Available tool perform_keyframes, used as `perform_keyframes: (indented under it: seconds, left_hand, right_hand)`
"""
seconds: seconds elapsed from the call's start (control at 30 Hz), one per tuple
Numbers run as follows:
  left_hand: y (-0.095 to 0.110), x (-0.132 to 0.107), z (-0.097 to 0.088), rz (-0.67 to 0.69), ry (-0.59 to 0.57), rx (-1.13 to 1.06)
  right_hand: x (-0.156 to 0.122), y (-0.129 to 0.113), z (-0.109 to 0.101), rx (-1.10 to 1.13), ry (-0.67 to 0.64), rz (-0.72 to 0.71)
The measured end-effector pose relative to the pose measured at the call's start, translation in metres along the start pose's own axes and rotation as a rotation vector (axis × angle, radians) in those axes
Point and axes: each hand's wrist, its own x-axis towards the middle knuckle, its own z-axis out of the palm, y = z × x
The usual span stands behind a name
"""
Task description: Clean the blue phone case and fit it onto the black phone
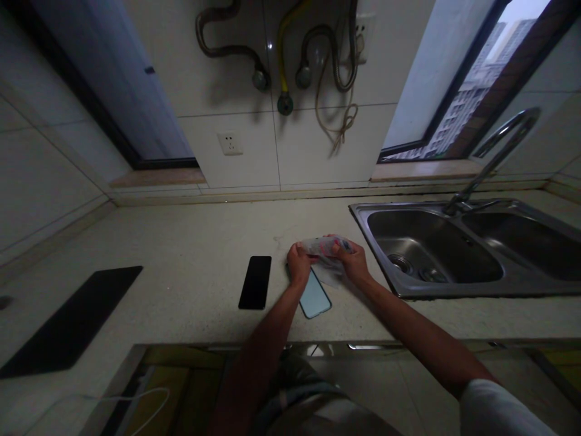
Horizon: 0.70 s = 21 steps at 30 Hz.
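Note:
Both of my hands meet over the pale countertop [190, 254], just left of the sink. My left hand [298, 264] is closed, pinching one end of a small clear plastic packet [323, 247] with red and blue print. My right hand [353, 261] grips the packet's other end with its fingers curled over it. Directly under my hands a light blue phone [315, 297] lies flat on the counter, partly hidden by my left wrist. A black phone [255, 282] lies face down a little to its left, apart from both hands.
A double steel sink [436, 254] with a curved tap [494, 157] fills the right side. A black flat panel [68, 321] is set in the counter at the left. Hoses and a wall socket [229, 143] are on the tiled wall behind. A white cable [136, 399] hangs below the counter's edge.

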Motion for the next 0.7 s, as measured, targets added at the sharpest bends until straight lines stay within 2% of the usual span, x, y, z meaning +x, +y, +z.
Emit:
perform_keyframes:
  seconds: [0.13,0.43,0.57,0.7]
  left_hand:
    - [0.001,0.000,-0.002,-0.038,-0.006,0.056]
    - [-0.001,0.000,-0.003,-0.061,0.012,0.000]
    - [0.001,0.000,-0.004,-0.028,-0.001,-0.045]
    - [0.004,-0.001,-0.007,0.063,-0.069,-0.177]
  right_hand:
    - [-0.004,-0.004,0.002,-0.027,0.008,-0.030]
    - [-0.013,-0.012,0.008,-0.110,0.029,-0.089]
    - [-0.012,-0.011,0.009,-0.056,0.053,-0.067]
    - [-0.007,-0.005,0.009,0.110,0.168,0.002]
